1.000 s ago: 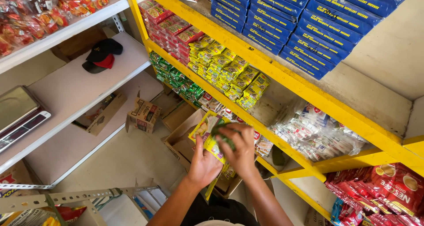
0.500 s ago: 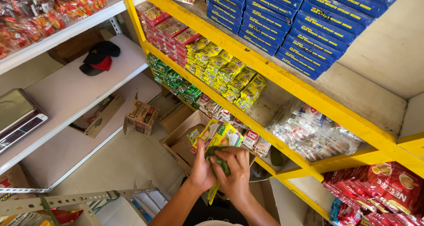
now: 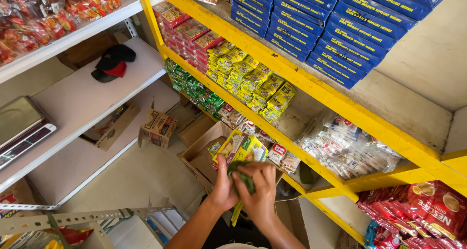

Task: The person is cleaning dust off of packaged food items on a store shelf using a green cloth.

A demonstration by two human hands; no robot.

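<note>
I am pressing my left hand [image 3: 224, 186] and right hand [image 3: 261, 193] together, both grips clamped on green sachets [image 3: 242, 175] above the cardboard box [image 3: 199, 154].

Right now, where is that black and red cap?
In the head view, the black and red cap lies at upper left on the white shelf, far from both hands, above the small open cardboard box on the floor.

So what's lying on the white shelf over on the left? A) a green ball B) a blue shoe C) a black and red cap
C: a black and red fabric cap lies on the flat white shelf, beside nothing like a ball or shoe.
</note>
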